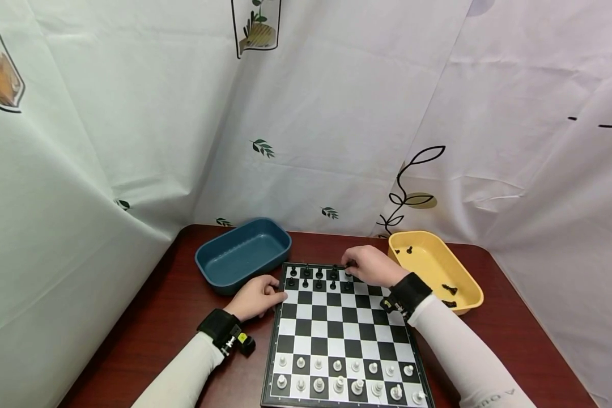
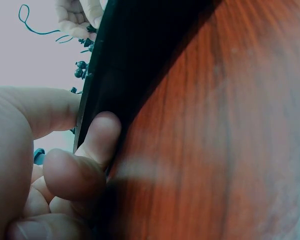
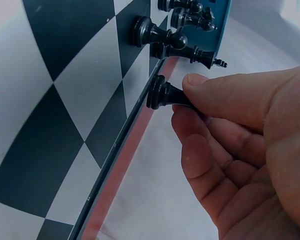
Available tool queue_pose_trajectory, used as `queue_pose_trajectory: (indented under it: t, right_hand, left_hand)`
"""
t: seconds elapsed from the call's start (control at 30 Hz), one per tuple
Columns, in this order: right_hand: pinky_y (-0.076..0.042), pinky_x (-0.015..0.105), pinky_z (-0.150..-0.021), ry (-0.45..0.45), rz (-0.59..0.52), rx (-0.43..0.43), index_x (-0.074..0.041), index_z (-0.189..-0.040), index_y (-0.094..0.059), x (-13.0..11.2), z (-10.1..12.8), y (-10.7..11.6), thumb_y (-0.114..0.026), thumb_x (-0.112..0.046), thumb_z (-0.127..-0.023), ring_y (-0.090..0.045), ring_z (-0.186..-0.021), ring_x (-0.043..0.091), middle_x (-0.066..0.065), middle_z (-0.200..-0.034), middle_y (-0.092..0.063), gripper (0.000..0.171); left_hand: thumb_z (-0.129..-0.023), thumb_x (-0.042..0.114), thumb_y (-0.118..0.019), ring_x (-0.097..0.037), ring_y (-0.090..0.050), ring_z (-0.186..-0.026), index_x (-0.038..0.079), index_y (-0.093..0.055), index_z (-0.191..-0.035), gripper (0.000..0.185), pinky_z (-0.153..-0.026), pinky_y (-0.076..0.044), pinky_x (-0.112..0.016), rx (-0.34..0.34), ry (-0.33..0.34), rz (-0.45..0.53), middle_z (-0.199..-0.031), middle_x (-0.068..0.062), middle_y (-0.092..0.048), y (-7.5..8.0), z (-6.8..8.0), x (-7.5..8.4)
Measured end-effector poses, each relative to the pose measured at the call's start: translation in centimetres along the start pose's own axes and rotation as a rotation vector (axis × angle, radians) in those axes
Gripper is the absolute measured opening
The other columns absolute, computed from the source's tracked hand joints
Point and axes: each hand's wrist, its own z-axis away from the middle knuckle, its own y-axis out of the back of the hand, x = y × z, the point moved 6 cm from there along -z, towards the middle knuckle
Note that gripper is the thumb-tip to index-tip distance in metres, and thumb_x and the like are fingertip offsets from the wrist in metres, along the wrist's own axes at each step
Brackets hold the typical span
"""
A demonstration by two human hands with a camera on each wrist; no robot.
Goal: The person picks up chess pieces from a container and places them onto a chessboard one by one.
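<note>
One black chess piece (image 3: 162,92) sits pinched between my right thumb and forefinger; the right wrist view shows its base at the very rim of the chessboard (image 1: 336,328), on the far row. My right hand (image 1: 369,265) hovers over that far edge, its grip clamped on the piece, the other fingers curled loosely beneath. Just beside it stand more black pieces (image 3: 160,32), upright on their squares along the far two rows.

My left hand (image 1: 257,296) rests at the board's left edge near its far corner. In the left wrist view the thumb (image 2: 45,107) lies over the top of the dark edge and a bent finger (image 2: 97,137) presses against its side, so that grip is closed on the board's rim.

Fanning outward: the white pieces (image 1: 339,382) stand in two rows on the near side of the board, close to me. A blue tray (image 1: 243,253) lies on the table (image 1: 148,328) beyond my left hand, near the board's far left corner. A yellow tray (image 1: 436,266) lies to the right of my right hand, just beside the board's far right corner, with a few black pieces lying in it. A pale printed curtain (image 1: 336,113) hangs behind the table.
</note>
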Motion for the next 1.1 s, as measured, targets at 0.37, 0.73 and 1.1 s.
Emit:
queue_pose_trajectory:
  t: [0.37, 0.73, 1.1]
  right_hand:
    - [-0.059, 0.036, -0.080, -0.019, -0.005, -0.007, -0.011, -0.109, -0.079, 0.1, -0.1, -0.5, -0.084, -0.003, -0.098, -0.066, -0.086, 0.009, -0.001, -0.102, -0.076, 0.015]
    - [-0.059, 0.036, -0.080, -0.041, 0.001, -0.008, -0.011, -0.110, -0.079, 0.3, -0.1, -0.9, -0.084, -0.004, -0.098, -0.066, -0.086, 0.010, -0.002, -0.103, -0.076, 0.015]
    - [-0.059, 0.035, -0.079, -0.044, -0.023, -0.021, -0.011, -0.109, -0.079, 0.3, 0.0, -1.2, -0.084, -0.002, -0.098, -0.064, -0.084, 0.008, -0.004, -0.099, -0.075, 0.015]
  left_hand:
    - [-0.101, 0.029, -0.082, -0.012, -0.051, -0.044, -0.006, -0.065, -0.132, 0.049, -0.051, -0.048, -0.030, -0.006, 0.009, 0.017, -0.069, 0.001, -0.064, 0.0, 0.1, 0.2]
    - [-0.101, 0.029, -0.082, -0.012, -0.051, -0.044, -0.005, -0.065, -0.132, 0.048, -0.050, -0.048, -0.031, -0.007, 0.008, 0.006, -0.069, 0.001, -0.065, 0.0, 0.0, 0.1]
    - [-0.102, 0.028, -0.082, -0.012, -0.051, -0.044, -0.006, -0.065, -0.132, 0.049, -0.050, -0.048, -0.030, -0.010, 0.006, 0.017, -0.070, 0.000, -0.065, -0.1, -0.1, -0.1]
